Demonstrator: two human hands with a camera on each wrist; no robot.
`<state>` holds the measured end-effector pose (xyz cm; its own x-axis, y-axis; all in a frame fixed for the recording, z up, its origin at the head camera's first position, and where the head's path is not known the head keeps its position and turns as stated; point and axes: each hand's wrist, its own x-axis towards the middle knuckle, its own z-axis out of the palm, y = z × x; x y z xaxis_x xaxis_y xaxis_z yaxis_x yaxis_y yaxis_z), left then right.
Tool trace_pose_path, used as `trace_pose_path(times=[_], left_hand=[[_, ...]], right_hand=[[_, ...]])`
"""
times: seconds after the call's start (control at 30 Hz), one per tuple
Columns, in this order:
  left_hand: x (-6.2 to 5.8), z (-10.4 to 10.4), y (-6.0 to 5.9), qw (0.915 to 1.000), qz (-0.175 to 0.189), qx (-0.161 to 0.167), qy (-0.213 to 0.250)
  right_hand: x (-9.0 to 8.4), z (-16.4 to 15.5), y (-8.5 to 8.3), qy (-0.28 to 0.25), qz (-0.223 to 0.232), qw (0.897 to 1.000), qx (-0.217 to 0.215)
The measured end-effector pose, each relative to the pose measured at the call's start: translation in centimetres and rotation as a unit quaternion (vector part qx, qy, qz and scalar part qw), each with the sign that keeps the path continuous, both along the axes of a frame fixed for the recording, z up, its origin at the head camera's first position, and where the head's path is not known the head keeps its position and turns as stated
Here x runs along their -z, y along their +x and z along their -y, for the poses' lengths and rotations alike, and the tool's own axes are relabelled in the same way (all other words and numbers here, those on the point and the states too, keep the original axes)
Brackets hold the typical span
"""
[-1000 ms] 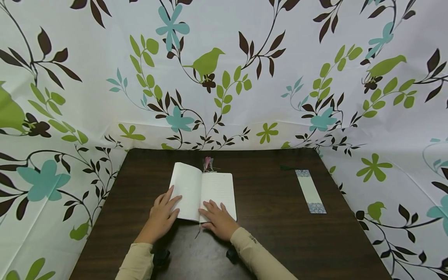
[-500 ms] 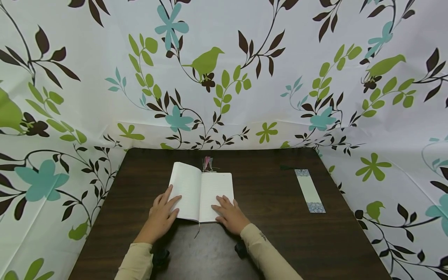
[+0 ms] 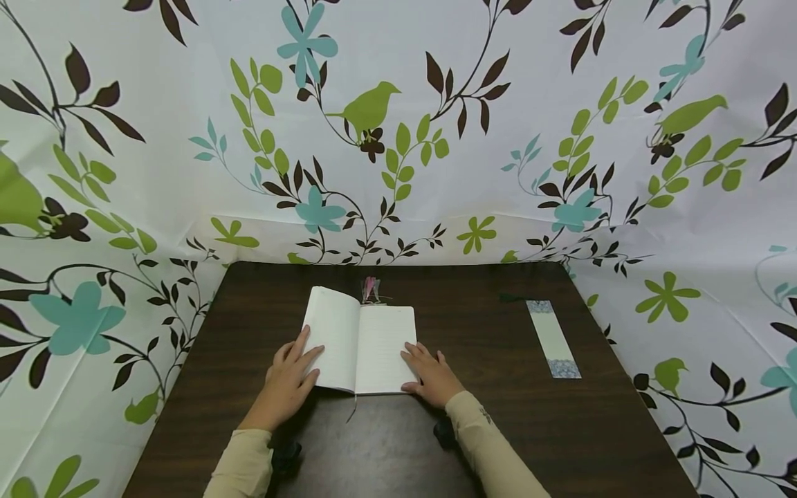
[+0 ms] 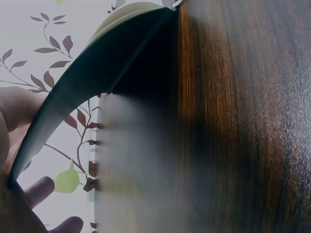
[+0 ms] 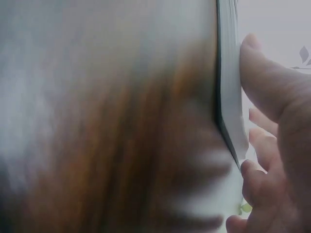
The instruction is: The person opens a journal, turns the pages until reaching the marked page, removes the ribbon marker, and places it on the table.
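Note:
An open notebook (image 3: 386, 353) with lined white pages lies on the dark wooden table. My left hand (image 3: 286, 380) rests spread on its left page, near the outer edge. That side bows upward: the left wrist view shows the dark cover (image 4: 73, 87) standing off the table, with fingertips (image 4: 41, 190) past its edge. At the right page's outer edge, my right hand (image 3: 432, 373) touches the paper, thumb near the lower corner. In the right wrist view the thumb (image 5: 262, 77) lies against the page side, and the other fingertips are by the corner.
A pale bookmark (image 3: 554, 339) with patterned blue ends and a dark green tassel (image 3: 512, 298) lies to the right. A small pink and clear item (image 3: 371, 290) is at the notebook's top. A thin ribbon (image 3: 352, 409) hangs from its bottom. Patterned cloth (image 3: 436, 173) surrounds the table.
My right hand has slid rightward across the right page, from near the centre fold to the outer edge. The left hand and the notebook stay in place.

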<state>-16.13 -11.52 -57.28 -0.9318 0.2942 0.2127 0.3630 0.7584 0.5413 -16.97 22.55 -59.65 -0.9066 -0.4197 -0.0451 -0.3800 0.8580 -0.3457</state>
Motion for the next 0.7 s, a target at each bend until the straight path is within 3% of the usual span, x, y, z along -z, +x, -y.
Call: trace_pose_path(times=[0.33, 0.7], left_hand=[[0.2, 0.0, -0.2, 1.0000, 0.009, -0.003, -0.003], [0.2, 0.2, 0.0, 0.9999, 0.009, -0.003, -0.002]], right_hand=[[0.0, -1.3, -0.5, -0.033, 0.047, 0.998, 0.019], [-0.5, -1.2, -0.5, -0.044, 0.046, 0.998, 0.022]])
